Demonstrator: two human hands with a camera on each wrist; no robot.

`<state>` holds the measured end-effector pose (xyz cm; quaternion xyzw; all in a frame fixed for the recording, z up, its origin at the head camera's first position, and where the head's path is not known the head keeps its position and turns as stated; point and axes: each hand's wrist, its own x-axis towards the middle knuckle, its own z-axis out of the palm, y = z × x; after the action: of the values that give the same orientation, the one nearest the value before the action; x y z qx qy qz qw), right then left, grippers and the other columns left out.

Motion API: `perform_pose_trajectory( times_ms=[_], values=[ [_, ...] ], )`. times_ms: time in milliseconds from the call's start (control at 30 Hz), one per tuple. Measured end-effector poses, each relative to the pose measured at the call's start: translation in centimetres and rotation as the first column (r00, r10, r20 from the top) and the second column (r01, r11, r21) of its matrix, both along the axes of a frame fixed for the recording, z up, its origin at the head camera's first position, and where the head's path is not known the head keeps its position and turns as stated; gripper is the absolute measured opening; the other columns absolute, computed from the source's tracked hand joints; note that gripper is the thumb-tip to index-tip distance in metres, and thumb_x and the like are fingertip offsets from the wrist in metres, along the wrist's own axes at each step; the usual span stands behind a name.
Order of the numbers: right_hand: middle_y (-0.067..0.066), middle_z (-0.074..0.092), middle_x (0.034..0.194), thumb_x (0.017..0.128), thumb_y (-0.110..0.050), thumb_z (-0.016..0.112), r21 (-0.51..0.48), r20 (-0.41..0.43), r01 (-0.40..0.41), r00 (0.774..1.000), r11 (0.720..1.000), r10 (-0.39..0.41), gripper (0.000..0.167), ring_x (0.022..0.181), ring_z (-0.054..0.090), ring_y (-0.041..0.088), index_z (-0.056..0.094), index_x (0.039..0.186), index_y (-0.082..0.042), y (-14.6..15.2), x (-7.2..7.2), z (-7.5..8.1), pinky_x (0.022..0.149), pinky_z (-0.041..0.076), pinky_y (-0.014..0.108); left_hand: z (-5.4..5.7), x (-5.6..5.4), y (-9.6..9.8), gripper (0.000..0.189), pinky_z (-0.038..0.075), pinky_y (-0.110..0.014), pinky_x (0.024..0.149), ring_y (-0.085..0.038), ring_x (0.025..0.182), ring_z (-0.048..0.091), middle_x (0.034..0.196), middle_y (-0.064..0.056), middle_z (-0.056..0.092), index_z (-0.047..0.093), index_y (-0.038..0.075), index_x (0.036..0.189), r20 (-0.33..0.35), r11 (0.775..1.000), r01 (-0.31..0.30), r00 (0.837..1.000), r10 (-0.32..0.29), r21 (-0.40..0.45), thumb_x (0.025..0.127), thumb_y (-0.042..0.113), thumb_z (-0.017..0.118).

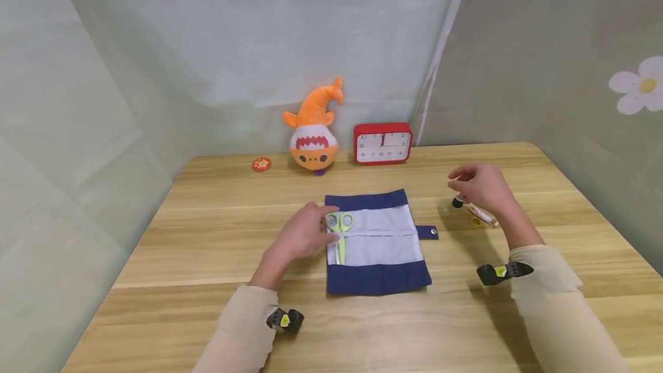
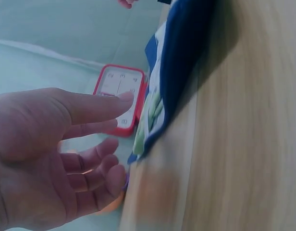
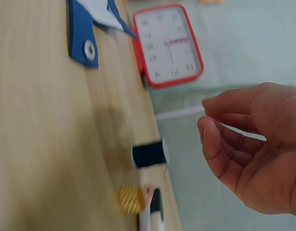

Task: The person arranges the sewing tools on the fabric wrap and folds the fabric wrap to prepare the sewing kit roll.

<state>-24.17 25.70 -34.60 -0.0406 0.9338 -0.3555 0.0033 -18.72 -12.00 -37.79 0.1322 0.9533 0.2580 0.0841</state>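
Note:
A navy and pale grey fabric pouch (image 1: 380,278) lies unfolded on the table. Light green scissors (image 1: 342,246) sit on its left part, their blades tucked into the pocket. Beside their handles is my left hand (image 1: 305,232), fingers loosely bent; the left wrist view shows its palm with nothing held. To the right of the pouch hovers my right hand (image 1: 481,186), thumb and forefinger tips close together, with no object visible between them. Below it stand a spool of black thread (image 3: 150,154) and a gold thimble (image 3: 131,199), next to slim pen-like items (image 3: 156,207).
At the back of the table are an orange plush shark (image 1: 313,131), a red clock (image 1: 383,143) and a round red badge (image 1: 261,164). The pouch's snap strap (image 1: 427,232) points right. Cloth walls (image 1: 259,45) enclose the wooden table (image 1: 207,235).

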Motion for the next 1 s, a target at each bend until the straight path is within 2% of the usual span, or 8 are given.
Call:
perform_pose_trajectory(
  times_ms=[167, 333, 467, 633, 900, 1000],
  values=[
    [0.027, 0.070, 0.113, 0.101, -0.015, 0.067, -0.018, -0.004, 0.034, 0.999, 0.999, -0.034, 0.036, 0.076, 0.072, 0.023, 0.067, 0.129, 0.008, 1.9, 0.8, -1.1, 0.065, 0.058, 0.030, 0.1, -0.4, 1.5, 0.043, 0.048, -0.035, 0.080, -0.019, 0.092, 0.055, 0.101, -0.005, 0.064, 0.073, 0.014, 0.134, -0.043, 0.999, 0.051, 0.998, -0.052, -0.019, 0.093, 0.021, 0.082],
    [0.026, 0.065, 0.120, 0.101, -0.017, 0.069, 0.004, -0.005, 0.061, 0.998, 0.998, -0.061, 0.036, 0.079, 0.067, 0.019, 0.067, 0.129, 0.006, 2.6, 1.3, -2.1, 0.063, 0.054, 0.026, -0.1, -1.0, 2.7, 0.027, 0.047, -0.032, 0.075, -0.019, 0.087, 0.056, 0.093, -0.003, 0.065, 0.079, 0.013, 0.121, -0.024, 0.996, 0.091, 0.996, -0.092, -0.008, 0.094, 0.017, 0.080],
    [0.024, 0.065, 0.120, 0.101, -0.019, 0.070, 0.005, -0.024, 0.077, 0.997, 0.997, -0.077, 0.035, 0.080, 0.063, 0.019, 0.069, 0.128, 0.004, 2.5, 1.3, -2.5, 0.062, 0.052, 0.026, -0.4, -1.2, 3.4, 0.023, 0.046, -0.031, 0.073, -0.019, 0.084, 0.056, 0.089, -0.002, 0.066, 0.081, 0.012, 0.116, -0.004, 0.996, 0.090, 0.996, -0.090, 0.004, 0.094, 0.015, 0.080],
    [0.022, 0.067, 0.118, 0.100, -0.018, 0.071, -0.004, -0.040, 0.084, 0.996, 0.996, -0.084, 0.035, 0.085, 0.064, 0.023, 0.070, 0.128, 0.003, 2.0, 1.1, -2.8, 0.063, 0.053, 0.026, -1.0, -1.4, 3.6, 0.019, 0.047, -0.031, 0.074, -0.017, 0.078, 0.057, 0.085, -0.002, 0.067, 0.081, 0.011, 0.112, -0.023, 0.994, 0.107, 0.994, -0.108, -0.021, 0.093, 0.014, 0.081],
    [0.025, 0.068, 0.123, 0.099, -0.018, 0.071, 0.062, -0.063, 0.072, 0.996, 0.995, -0.069, 0.033, 0.100, 0.066, 0.035, 0.071, 0.125, 0.002, 2.1, 1.0, -3.1, 0.072, 0.051, 0.030, -1.3, -1.6, 3.7, 0.010, 0.046, -0.031, 0.073, -0.017, 0.075, 0.055, 0.080, -0.002, 0.063, 0.079, 0.009, 0.101, -0.055, 0.993, 0.115, 0.992, -0.116, -0.020, 0.092, 0.011, 0.082],
    [0.027, 0.067, 0.124, 0.100, -0.019, 0.071, 0.079, -0.053, 0.068, 0.997, 0.995, -0.064, 0.033, 0.097, 0.067, 0.034, 0.071, 0.124, 0.002, 2.3, 1.1, -3.0, 0.072, 0.050, 0.030, -1.5, -1.6, 3.8, 0.007, 0.045, -0.031, 0.072, -0.018, 0.074, 0.055, 0.079, -0.002, 0.062, 0.077, 0.009, 0.098, -0.048, 0.994, 0.112, 0.992, -0.113, -0.015, 0.092, 0.010, 0.081]
  ],
)
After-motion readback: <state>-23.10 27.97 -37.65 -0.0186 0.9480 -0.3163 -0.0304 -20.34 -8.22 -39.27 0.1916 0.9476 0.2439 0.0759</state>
